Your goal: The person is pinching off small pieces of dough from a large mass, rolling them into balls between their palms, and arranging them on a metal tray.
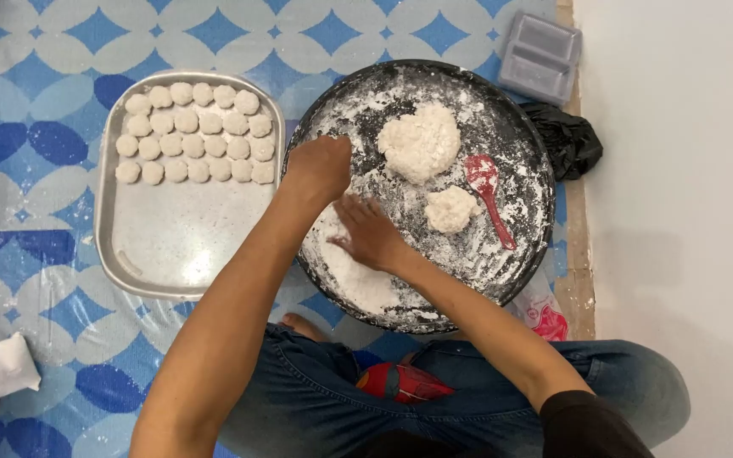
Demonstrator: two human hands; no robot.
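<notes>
- Work surface: a round dark pan (519,127), dusted with white flour, lies before the seated person; a rectangular metal tray (180,237) lies just beside it at 9 o'clock.
- Done so far: the tray holds four rows of small white dough discs (193,134) across its far end; its near half is bare metal.
- Left to do, by appearance: a large dough mass (419,141) and a smaller dough lump (450,209) sit unshaped in the pan, so the shaping seems roughly midway.
- Left hand (320,165): curled into a loose fist over the pan's 9 o'clock edge; whether it encloses dough cannot be told.
- Right hand (369,233): fingers spread, palm down, pressing flat on the floured pan near 7 o'clock, holding nothing.
- Relation: the hands are close but apart; the large mass lies at 2 o'clock from the right hand, the lump at 3 o'clock, both untouched.
- A red spoon (485,191) lies beside the lump.
</notes>
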